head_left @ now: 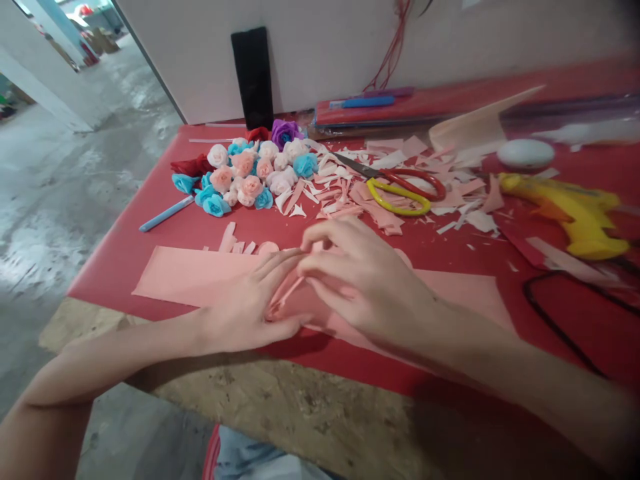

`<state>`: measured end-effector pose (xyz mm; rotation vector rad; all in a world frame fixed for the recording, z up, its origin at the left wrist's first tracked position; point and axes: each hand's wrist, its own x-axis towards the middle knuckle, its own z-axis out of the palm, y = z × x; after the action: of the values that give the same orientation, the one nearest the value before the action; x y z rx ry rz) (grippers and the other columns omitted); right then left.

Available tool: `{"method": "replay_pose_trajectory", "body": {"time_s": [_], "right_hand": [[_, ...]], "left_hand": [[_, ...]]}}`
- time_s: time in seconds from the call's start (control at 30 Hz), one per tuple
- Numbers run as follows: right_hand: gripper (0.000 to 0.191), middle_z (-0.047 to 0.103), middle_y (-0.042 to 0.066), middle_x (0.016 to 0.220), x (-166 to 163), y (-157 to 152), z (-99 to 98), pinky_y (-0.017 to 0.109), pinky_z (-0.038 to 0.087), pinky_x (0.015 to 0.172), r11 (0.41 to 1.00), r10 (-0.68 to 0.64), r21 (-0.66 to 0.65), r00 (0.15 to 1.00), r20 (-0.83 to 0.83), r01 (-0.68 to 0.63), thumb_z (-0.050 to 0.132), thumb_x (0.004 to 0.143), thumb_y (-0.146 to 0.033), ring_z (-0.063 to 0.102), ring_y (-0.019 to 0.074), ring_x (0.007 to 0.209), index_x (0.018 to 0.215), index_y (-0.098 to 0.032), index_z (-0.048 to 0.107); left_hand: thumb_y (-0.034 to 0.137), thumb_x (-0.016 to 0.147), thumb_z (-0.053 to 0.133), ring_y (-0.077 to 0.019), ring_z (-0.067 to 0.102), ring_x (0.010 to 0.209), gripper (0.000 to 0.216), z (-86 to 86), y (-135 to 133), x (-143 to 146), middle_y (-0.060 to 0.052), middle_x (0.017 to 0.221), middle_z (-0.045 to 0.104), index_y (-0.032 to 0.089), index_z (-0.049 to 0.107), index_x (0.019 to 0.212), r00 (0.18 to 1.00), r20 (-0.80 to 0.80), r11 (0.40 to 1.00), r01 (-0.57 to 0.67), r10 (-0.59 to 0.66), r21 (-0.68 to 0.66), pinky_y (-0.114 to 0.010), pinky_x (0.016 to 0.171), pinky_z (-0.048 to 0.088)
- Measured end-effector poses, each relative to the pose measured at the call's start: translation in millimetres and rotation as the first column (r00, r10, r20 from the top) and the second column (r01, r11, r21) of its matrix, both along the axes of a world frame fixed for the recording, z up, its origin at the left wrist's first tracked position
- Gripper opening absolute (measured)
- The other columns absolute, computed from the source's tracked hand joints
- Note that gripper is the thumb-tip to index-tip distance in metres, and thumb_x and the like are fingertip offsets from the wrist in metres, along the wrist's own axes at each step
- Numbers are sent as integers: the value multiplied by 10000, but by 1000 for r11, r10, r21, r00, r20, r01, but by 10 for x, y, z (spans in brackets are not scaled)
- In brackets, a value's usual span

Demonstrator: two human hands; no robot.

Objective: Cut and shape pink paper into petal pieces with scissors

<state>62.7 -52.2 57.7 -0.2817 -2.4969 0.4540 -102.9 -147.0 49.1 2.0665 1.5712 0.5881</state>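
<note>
My left hand [250,303] and my right hand [357,280] meet over a pink paper piece [295,303] near the table's front edge. Both hands have their fingers curled and pinched on this folded pink paper, which rises slightly between them. Underneath lies a long flat pink paper sheet [190,273] spread across the red table cover [150,200]. Part of the held piece is hidden by my fingers.
A heap of small paper roses [245,173] in pink, white, blue, red and purple lies at the back left. Scissors [400,187] rest among pink paper scraps [360,200]. A yellow glue gun [580,213] lies right, a blue pen [167,213] left.
</note>
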Motion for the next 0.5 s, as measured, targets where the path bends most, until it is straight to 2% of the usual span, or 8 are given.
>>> {"method": "replay_pose_trajectory", "body": {"time_s": [0.1, 0.2, 0.33, 0.5], "right_hand": [[170, 579, 80, 937, -243, 53, 83, 317, 424, 799, 994, 88, -58, 995, -51, -91, 469, 815, -86, 467, 171, 899, 745, -136, 616], [150, 593, 57, 881, -489, 139, 117, 317, 409, 794, 978, 160, -120, 985, -70, -168, 494, 763, -57, 469, 165, 886, 718, -134, 614], [164, 623, 34, 852, -713, 250, 172, 316, 390, 828, 946, 202, -258, 979, 0, -195, 499, 721, -33, 509, 157, 889, 690, -144, 616], [140, 656, 10, 805, -817, 323, 248, 283, 410, 767, 898, 239, -377, 971, -12, -226, 526, 729, -56, 553, 122, 786, 684, -158, 609]], "left_hand": [[265, 846, 440, -233, 531, 1138, 374, -8, -34, -24, -121, 1254, 553, 163, 470, 1205, 980, 173, 994, -95, 102, -48, -428, 968, 458], [312, 874, 394, -226, 554, 1106, 339, -51, -50, -52, -76, 1188, 610, 186, 531, 1157, 915, 313, 966, -225, 253, -124, -419, 971, 459], [387, 837, 455, -274, 519, 1170, 385, -122, -58, -100, -83, 1208, 612, 152, 559, 1125, 756, 421, 859, -377, 501, -346, -432, 996, 443], [407, 804, 516, -284, 527, 1168, 400, -200, -59, -135, -84, 1227, 607, 141, 562, 1099, 589, 505, 771, -403, 631, -494, -437, 999, 439]]}}
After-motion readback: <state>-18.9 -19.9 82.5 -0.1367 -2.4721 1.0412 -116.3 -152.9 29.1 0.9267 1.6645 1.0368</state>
